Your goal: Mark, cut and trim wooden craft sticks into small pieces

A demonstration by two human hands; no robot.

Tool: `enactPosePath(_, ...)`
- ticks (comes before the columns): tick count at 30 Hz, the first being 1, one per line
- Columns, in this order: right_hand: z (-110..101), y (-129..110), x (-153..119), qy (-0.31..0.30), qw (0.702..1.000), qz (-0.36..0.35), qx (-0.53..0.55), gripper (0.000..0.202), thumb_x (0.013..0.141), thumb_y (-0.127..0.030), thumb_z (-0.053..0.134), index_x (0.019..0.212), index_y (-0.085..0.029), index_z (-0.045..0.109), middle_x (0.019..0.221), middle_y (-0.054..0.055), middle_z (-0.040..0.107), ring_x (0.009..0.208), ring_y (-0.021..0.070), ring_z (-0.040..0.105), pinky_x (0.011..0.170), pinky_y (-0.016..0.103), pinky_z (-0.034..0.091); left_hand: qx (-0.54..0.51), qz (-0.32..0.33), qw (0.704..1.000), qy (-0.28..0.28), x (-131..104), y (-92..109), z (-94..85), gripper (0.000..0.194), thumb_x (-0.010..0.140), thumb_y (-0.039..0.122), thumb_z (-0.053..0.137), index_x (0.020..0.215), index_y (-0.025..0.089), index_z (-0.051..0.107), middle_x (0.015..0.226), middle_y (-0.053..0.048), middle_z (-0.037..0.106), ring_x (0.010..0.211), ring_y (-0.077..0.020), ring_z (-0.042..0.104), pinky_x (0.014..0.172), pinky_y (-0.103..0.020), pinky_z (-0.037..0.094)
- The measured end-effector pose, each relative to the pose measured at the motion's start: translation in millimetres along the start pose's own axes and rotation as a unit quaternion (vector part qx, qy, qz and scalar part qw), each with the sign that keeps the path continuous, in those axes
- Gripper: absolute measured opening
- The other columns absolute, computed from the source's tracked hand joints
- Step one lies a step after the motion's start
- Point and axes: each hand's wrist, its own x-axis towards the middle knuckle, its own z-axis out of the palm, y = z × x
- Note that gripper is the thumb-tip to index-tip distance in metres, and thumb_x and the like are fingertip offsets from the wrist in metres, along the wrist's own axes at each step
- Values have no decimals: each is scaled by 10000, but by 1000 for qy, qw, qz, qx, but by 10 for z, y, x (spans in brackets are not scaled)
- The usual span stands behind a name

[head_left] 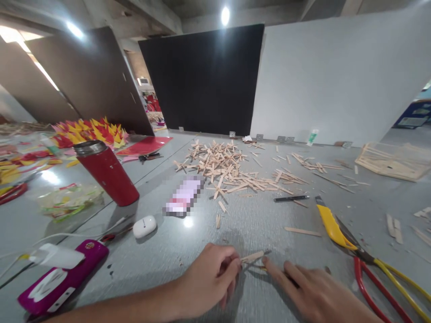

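Observation:
My left hand (215, 271) is closed, its thumb and fingers pinching one end of a small wooden craft stick (253, 257). The stick points to the right, just above the grey table. My right hand (313, 287) lies low over the table with its index finger stretched to the stick's far end; whether it touches is hard to tell. Its other fingers are loosely bent. Beyond both hands spreads a pile of short wooden sticks (218, 161), many joined in crosses. A pair of shears (365, 256) with red and yellow handles lies right of my right hand.
A yellow utility knife (332, 226) and a black pen (291, 198) lie at right. Leftward are a red flask (109, 175), a phone (184, 196), a white earbud case (144, 227) and a purple power strip (67, 278) with cables. Upright boards (208, 80) stand behind.

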Motion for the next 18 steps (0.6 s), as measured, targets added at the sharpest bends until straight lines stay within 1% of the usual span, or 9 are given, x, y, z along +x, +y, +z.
enactPosePath(2,7,12,10,11,1000,6,10,777,688,94,413,1444,-57,515,839,6,740,493,183,698,420,310,524,-16,-6,1000,2,-4,34,0,439,1034,588,500,786,226,511,612,15,587,429,-112,518,445,-212,373)
enactPosePath(6,32,46,14,10,999,22,33,813,652,89,420,1443,-82,509,831,-10,740,528,174,727,445,269,563,-30,-19,999,4,-2,80,2,432,983,631,555,852,219,536,627,25,580,455,-111,529,432,-192,359)
enactPosePath(10,10,51,8,8,998,40,49,826,651,86,424,1454,-93,488,861,-1,756,558,170,749,490,251,600,-42,-23,999,4,14,60,0,467,995,672,493,883,220,537,625,22,588,433,-106,499,374,-175,318)
enactPosePath(12,-15,43,14,10,998,40,51,807,665,86,422,1450,-93,482,855,5,759,559,175,755,480,253,602,-45,-26,999,0,13,48,-4,479,1007,678,469,889,219,544,626,20,590,427,-109,493,354,-175,311)
enactPosePath(14,-26,38,24,12,998,38,52,796,668,83,418,1443,-91,484,853,10,761,567,181,763,470,256,601,-40,-20,999,-5,7,43,-4,486,1008,677,484,876,215,553,621,20,587,425,-106,497,358,-174,316)
enactPosePath(18,28,54,22,25,998,36,46,812,637,66,416,1424,-109,512,821,-13,751,528,160,743,447,233,575,-47,-4,999,9,9,18,24,507,1001,689,518,840,210,560,587,27,577,415,-96,498,394,-175,333)
